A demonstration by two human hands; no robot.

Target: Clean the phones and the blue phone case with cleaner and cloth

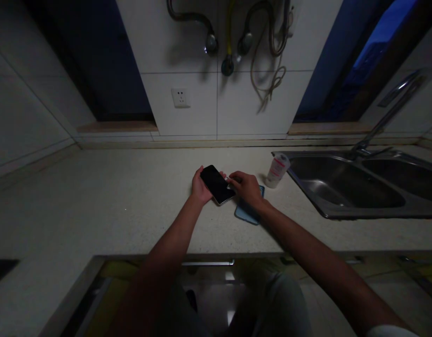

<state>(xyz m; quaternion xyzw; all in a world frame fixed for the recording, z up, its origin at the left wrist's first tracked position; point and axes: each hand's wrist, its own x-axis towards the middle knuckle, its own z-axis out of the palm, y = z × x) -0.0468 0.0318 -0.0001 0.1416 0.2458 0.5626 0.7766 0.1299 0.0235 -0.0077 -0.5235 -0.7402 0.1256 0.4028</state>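
Observation:
A smartphone (216, 184) with a dark screen lies tilted in my left hand (201, 188), screen up, above the countertop. My left fingers are wrapped under it, and their tips show past its far edge. My right hand (246, 188) is pinched at the phone's right side, close to the screen. A small pale bit shows at those fingertips, too small to name. Beneath my right hand and wrist a light blue phone case (247, 213) lies on the counter, partly covered.
A clear plastic cup with red print (278, 169) stands right of my right hand, beside the steel double sink (342, 180) and its faucet (387, 114). The pale countertop (106, 201) runs left. Behind are a wall socket (180, 98) and hanging hoses (268, 28).

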